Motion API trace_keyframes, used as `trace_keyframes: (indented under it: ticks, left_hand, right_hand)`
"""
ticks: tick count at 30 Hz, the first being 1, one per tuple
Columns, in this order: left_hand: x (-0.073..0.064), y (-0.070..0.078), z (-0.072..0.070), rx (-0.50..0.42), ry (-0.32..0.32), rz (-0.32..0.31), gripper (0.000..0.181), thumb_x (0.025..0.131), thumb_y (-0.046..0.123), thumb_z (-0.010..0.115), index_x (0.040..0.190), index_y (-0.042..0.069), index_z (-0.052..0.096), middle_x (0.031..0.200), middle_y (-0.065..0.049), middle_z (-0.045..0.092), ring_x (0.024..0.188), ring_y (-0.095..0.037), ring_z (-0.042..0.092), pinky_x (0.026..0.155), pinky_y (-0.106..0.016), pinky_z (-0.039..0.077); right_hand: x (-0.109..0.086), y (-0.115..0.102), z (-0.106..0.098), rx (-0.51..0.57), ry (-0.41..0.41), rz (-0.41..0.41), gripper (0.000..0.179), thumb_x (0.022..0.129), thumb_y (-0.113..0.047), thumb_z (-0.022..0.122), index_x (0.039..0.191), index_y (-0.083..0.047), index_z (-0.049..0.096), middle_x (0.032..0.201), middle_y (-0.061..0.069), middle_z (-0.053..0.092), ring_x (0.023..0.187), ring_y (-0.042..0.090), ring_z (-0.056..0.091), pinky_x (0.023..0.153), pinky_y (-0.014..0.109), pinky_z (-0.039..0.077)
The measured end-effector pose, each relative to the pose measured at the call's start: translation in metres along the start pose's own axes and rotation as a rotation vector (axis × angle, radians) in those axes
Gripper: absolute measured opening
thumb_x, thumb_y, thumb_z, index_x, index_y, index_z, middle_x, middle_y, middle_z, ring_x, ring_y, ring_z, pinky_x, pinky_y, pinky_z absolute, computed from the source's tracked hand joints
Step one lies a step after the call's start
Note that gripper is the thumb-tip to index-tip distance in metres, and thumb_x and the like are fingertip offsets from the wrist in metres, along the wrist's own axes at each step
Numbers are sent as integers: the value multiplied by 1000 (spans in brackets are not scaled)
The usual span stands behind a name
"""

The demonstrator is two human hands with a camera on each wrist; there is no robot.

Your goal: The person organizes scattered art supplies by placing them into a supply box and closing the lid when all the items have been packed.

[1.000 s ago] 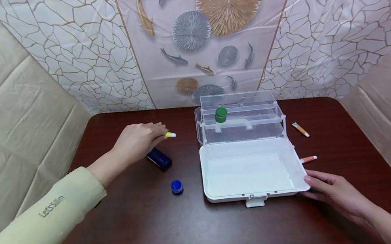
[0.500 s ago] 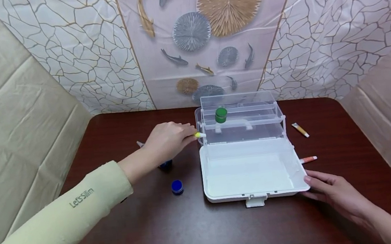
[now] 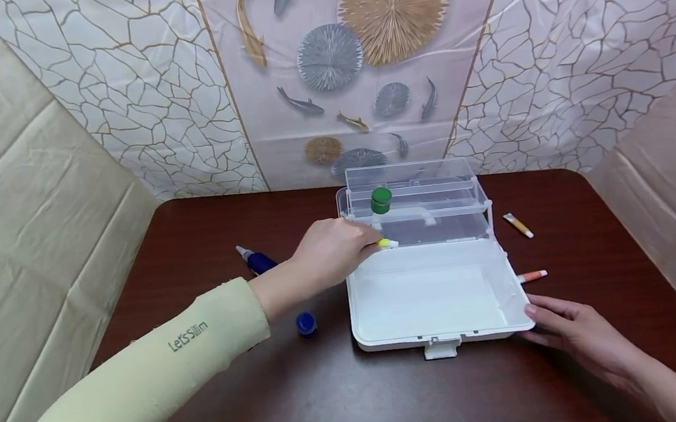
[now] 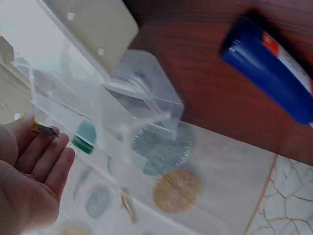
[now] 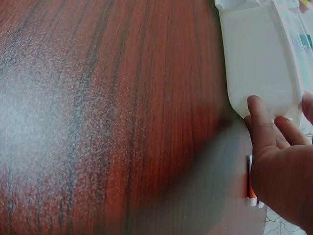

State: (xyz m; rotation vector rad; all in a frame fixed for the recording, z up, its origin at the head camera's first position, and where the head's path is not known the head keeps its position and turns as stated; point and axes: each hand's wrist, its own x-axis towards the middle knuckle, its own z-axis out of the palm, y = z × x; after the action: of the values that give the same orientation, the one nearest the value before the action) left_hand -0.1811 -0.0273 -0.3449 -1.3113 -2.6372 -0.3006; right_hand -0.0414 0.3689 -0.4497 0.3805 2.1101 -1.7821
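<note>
A yellow tube with a white cap (image 3: 387,242) is pinched between the thumb and fingers of my left hand (image 3: 331,257), over the back left of the white storage box (image 3: 436,340). The left wrist view also shows the tube's dark flat end (image 4: 49,130) at the fingertips. The box stands with its lid back and its clear upper trays (image 3: 433,213) raised. One tray carries a green-lidded jar (image 3: 382,200), just beyond the left hand. My right hand (image 3: 587,332) holds the box's front right corner, thumb on the rim and fingers against the outer wall (image 5: 259,54).
Left of the box lie a dark blue bottle with a pointed nozzle (image 3: 258,261), partly behind the left forearm, and a small blue jar (image 3: 305,324). An orange tube (image 3: 532,276) and a yellow-orange tube (image 3: 518,225) lie to the right. A patterned cloth hangs behind the table.
My left hand has carried the yellow tube rightward from above the blue bottle to over the box's back left. The right hand stays at the corner.
</note>
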Motion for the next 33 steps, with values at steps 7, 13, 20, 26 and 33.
trace_keyframes:
  ticks: [7, 13, 20, 26, 33]
  left_hand:
    - [12, 12, 11, 10, -63, -42, 16, 106, 29, 71, 111, 20, 83, 100, 5, 81, 85, -18, 76, 66, -37, 61]
    - [19, 16, 20, 29, -73, -87, 17, 106, 30, 72, 111, 20, 84, 96, 4, 81, 82, -18, 75, 63, -34, 60]
    - [24, 19, 26, 48, -99, -141, 18, 106, 28, 72, 114, 19, 85, 99, 2, 81, 84, -17, 75, 64, -32, 61]
    - [28, 21, 33, 79, -109, -156, 17, 105, 29, 72, 109, 19, 85, 96, 2, 81, 82, -18, 75, 63, -35, 61]
    - [33, 23, 37, 106, -130, -157, 17, 105, 30, 73, 102, 18, 85, 90, 1, 79, 75, -17, 72, 60, -36, 60]
  right_hand:
    - [0, 0, 0, -8, -1, 14, 68, 113, -17, 58, 160, 19, 23, 144, 9, 60, 105, 4, 72, 95, 38, 63]
    - [1, -1, 0, -20, -6, 20, 69, 113, -19, 56, 160, 18, 22, 152, 18, 54, 107, 3, 71, 96, 38, 62]
    - [1, 0, -1, -19, -7, 16, 68, 113, -18, 56, 160, 19, 22, 150, 16, 55, 106, 3, 72, 96, 38, 63]
    - [2, 1, -2, -9, -8, 21, 70, 113, -19, 57, 160, 18, 22, 148, 14, 58, 106, 4, 72, 96, 38, 63]
    - [2, 0, -2, -24, -11, 43, 73, 112, -25, 60, 162, 15, 24, 156, 19, 50, 109, 3, 72, 97, 38, 62]
